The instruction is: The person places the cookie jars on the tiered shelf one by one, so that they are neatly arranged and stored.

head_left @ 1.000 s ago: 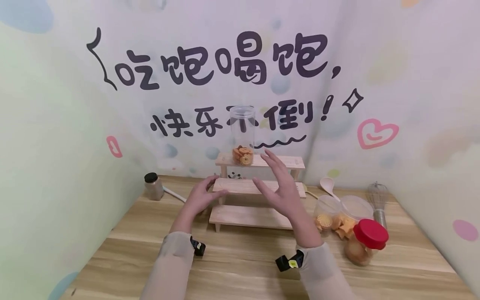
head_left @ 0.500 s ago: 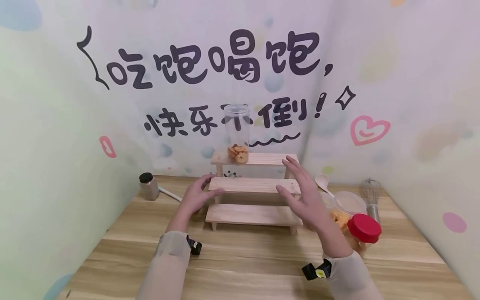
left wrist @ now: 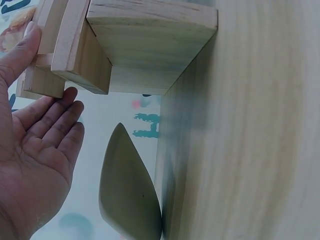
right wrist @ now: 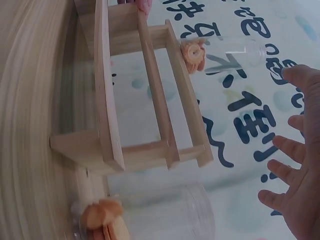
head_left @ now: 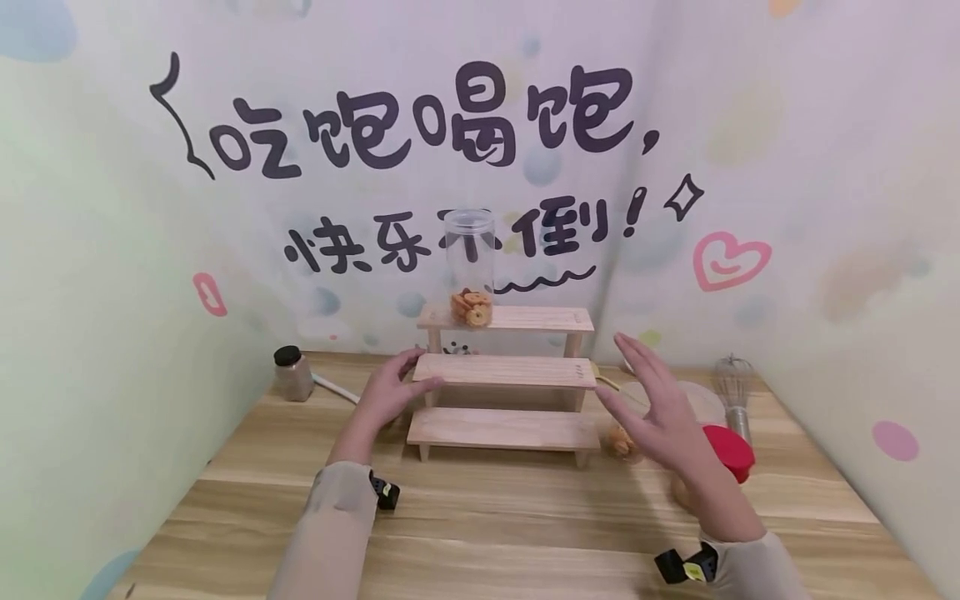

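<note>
A three-tier wooden shelf [head_left: 502, 372] stands against the back wall. At its left end is my left hand [head_left: 384, 398], with the thumb over the end of the middle board; in the left wrist view its other fingers extend fairly straight beside the boards. My right hand [head_left: 663, 421] is raised to the right of the shelf, fingers spread, holding nothing. On the top tier, toward the left, stands a tall clear jar [head_left: 470, 260] with small ring-shaped cookies [head_left: 472, 307] at its bottom. Another clear jar [right wrist: 167, 212] with cookies stands right of the shelf, partly hidden by my right hand in the head view.
Behind my right arm is a red-lidded jar [head_left: 733, 452], with a whisk [head_left: 736, 396] and a clear round container [head_left: 708, 402] near it. At the left stand a black-lidded jar [head_left: 293, 379] and a white-handled utensil [head_left: 336, 388], its broad head [left wrist: 127, 192] near my left hand.
My right hand has moved right, from in front of the shelf to beyond its right end. My left hand stays at the shelf's left end. The head view has shifted slightly.
</note>
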Action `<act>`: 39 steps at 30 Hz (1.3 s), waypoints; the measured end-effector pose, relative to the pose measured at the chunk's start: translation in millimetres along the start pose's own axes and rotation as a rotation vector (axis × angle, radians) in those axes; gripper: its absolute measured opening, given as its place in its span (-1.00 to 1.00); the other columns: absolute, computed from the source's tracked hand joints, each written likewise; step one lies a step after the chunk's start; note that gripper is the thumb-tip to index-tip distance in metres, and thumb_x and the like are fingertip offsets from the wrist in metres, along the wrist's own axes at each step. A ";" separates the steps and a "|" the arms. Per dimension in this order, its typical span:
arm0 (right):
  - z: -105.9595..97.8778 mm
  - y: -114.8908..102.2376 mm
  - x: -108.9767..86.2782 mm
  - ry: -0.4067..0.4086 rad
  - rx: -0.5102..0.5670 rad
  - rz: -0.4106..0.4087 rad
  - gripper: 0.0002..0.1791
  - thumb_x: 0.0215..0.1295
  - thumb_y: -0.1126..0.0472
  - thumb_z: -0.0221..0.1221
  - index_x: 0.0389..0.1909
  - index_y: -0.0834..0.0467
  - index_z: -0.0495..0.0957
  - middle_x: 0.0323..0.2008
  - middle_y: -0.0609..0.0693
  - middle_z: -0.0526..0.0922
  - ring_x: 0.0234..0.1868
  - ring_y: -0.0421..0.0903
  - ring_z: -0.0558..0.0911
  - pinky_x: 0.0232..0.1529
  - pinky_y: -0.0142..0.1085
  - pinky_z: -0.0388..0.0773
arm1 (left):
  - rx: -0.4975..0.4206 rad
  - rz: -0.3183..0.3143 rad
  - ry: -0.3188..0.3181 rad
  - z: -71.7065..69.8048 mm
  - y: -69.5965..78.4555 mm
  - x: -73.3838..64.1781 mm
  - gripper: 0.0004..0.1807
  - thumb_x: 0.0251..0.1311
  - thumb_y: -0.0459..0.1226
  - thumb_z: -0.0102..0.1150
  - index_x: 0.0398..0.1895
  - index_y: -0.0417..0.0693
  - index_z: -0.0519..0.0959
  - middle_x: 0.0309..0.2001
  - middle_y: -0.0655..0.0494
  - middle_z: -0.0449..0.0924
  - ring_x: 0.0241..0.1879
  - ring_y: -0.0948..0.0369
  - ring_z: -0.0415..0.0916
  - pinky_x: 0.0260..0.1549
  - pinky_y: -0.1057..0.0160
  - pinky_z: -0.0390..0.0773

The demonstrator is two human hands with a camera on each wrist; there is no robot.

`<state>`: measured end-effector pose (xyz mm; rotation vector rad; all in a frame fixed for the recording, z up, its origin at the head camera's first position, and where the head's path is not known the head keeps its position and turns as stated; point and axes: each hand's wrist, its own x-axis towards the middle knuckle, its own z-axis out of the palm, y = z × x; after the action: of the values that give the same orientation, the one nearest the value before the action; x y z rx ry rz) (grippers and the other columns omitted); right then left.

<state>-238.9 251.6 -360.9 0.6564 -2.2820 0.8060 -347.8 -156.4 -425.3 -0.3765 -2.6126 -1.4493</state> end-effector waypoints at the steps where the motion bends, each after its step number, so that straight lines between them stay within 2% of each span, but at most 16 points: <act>1: -3.8 1.4 -2.6 0.001 -0.006 0.000 -0.13 0.24 0.17 0.39 0.54 -0.05 0.22 0.47 0.06 0.31 0.46 0.09 0.28 0.38 0.08 0.35 | -0.003 0.000 -0.001 0.3 0.1 0.2 -0.05 0.06 0.18 0.45 0.45 -0.04 0.35 0.38 -0.08 0.40 0.41 -0.10 0.27 0.40 -0.10 0.26; 3: -11.9 5.0 -7.8 0.011 -0.020 -0.018 -0.17 0.23 0.21 0.39 0.51 -0.03 0.28 0.43 0.07 0.37 0.42 0.09 0.35 0.42 -0.20 0.31 | -0.005 0.001 -0.004 0.8 0.1 0.7 -0.06 0.07 0.18 0.44 0.46 -0.04 0.35 0.38 -0.09 0.40 0.41 -0.10 0.27 0.40 -0.09 0.26; 6: -25.3 11.3 -16.4 0.032 -0.033 -0.034 -0.25 0.22 0.28 0.38 0.44 0.01 0.38 0.34 0.06 0.48 0.33 0.05 0.44 0.33 -0.55 0.19 | -0.007 -0.002 -0.004 0.8 -0.2 0.9 -0.05 0.06 0.19 0.44 0.46 -0.04 0.35 0.39 -0.09 0.40 0.42 -0.10 0.27 0.40 -0.08 0.27; 8: -34.0 16.0 -22.3 0.051 -0.057 -0.029 -0.32 0.23 0.30 0.36 0.39 0.04 0.44 0.28 0.07 0.54 0.28 0.00 0.47 0.22 -0.64 0.25 | -0.007 -0.003 -0.002 0.5 -0.1 0.7 -0.05 0.06 0.19 0.44 0.45 -0.03 0.35 0.39 -0.09 0.40 0.42 -0.10 0.27 0.40 -0.08 0.27; 11: -46.0 24.9 -32.1 0.073 -0.085 0.008 -0.41 0.23 0.32 0.36 0.31 0.07 0.52 0.18 0.07 0.60 0.27 -0.20 0.45 0.10 -0.71 0.27 | -0.004 -0.006 0.003 -0.1 0.4 0.2 -0.05 0.05 0.20 0.44 0.45 -0.02 0.36 0.39 -0.09 0.40 0.41 -0.10 0.27 0.40 -0.08 0.27; 12: -49.4 28.6 -35.7 0.081 -0.093 0.017 -0.43 0.22 0.33 0.36 0.28 0.09 0.54 0.15 0.07 0.62 0.13 -0.30 0.50 -0.02 -0.73 0.29 | -0.003 -0.006 0.004 -0.1 0.6 0.0 -0.05 0.05 0.20 0.44 0.45 -0.02 0.36 0.38 -0.09 0.40 0.41 -0.10 0.27 0.40 -0.08 0.27; 15: -57.6 41.8 -48.5 0.106 -0.080 0.044 -0.50 0.19 0.38 0.37 0.19 0.12 0.60 0.06 0.07 0.66 0.03 -0.48 0.48 -0.01 -0.72 0.30 | -0.001 -0.003 0.005 -0.2 1.2 -0.2 -0.04 0.05 0.20 0.44 0.45 -0.04 0.35 0.38 -0.09 0.41 0.41 -0.10 0.27 0.40 -0.08 0.27; 17: -61.4 51.1 -58.6 0.128 -0.057 0.056 -0.54 0.18 0.42 0.36 0.13 0.13 0.63 0.00 0.09 0.68 -0.05 -0.53 0.48 0.00 -0.72 0.32 | 0.001 -0.004 0.005 0.2 1.2 0.0 -0.03 0.05 0.20 0.44 0.46 -0.05 0.35 0.37 -0.08 0.41 0.41 -0.10 0.28 0.40 -0.08 0.27; 18: -63.1 55.3 -64.0 0.136 -0.037 0.060 -0.55 0.18 0.44 0.35 0.11 0.15 0.64 -0.02 0.10 0.69 -0.08 -0.52 0.50 -0.02 -0.71 0.35 | 0.002 -0.004 0.004 0.3 1.3 0.2 -0.03 0.05 0.20 0.44 0.46 -0.04 0.35 0.37 -0.08 0.42 0.41 -0.10 0.28 0.40 -0.08 0.28; 19: -64.5 59.0 -69.4 0.142 -0.009 0.069 -0.57 0.18 0.47 0.33 0.10 0.17 0.65 -0.03 0.10 0.69 0.03 -0.48 0.52 0.07 -0.70 0.35 | 0.003 -0.004 0.003 0.3 1.3 0.4 -0.04 0.05 0.20 0.44 0.46 -0.04 0.35 0.37 -0.08 0.42 0.41 -0.10 0.28 0.40 -0.09 0.28; 25: -68.5 73.9 -93.7 0.159 0.077 0.105 -0.61 0.16 0.57 0.28 0.02 0.27 0.64 -0.07 0.03 0.70 -0.11 -0.44 0.63 -0.05 -0.69 0.47 | 0.002 -0.008 -0.003 -1.1 1.1 1.6 -0.06 0.05 0.21 0.43 0.46 0.03 0.35 0.40 -0.06 0.39 0.42 -0.08 0.27 0.40 -0.08 0.27; 32: -65.6 83.3 -105.0 0.183 0.071 0.117 -0.57 0.07 0.62 0.33 0.00 0.31 0.64 -0.06 -0.10 0.69 -0.04 -0.43 0.61 0.01 -0.70 0.47 | 0.002 -0.004 -0.003 -2.0 1.0 1.9 -0.07 0.07 0.21 0.42 0.45 0.04 0.36 0.38 -0.06 0.41 0.41 -0.08 0.28 0.40 -0.08 0.28; 39: -61.8 88.1 -114.3 0.164 0.048 0.084 -0.44 -0.07 0.65 0.40 0.05 0.35 0.61 -0.01 -0.03 0.66 -0.03 -0.39 0.60 0.01 -0.69 0.47 | -0.005 -0.005 -0.007 -0.4 -1.2 -0.2 -0.07 0.06 0.20 0.43 0.45 0.02 0.36 0.38 -0.07 0.41 0.41 -0.11 0.28 0.40 -0.10 0.27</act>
<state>-191.7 382.0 -434.5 0.4990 -2.1590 0.9228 -347.9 -157.3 -426.1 -0.3765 -2.6172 -1.4587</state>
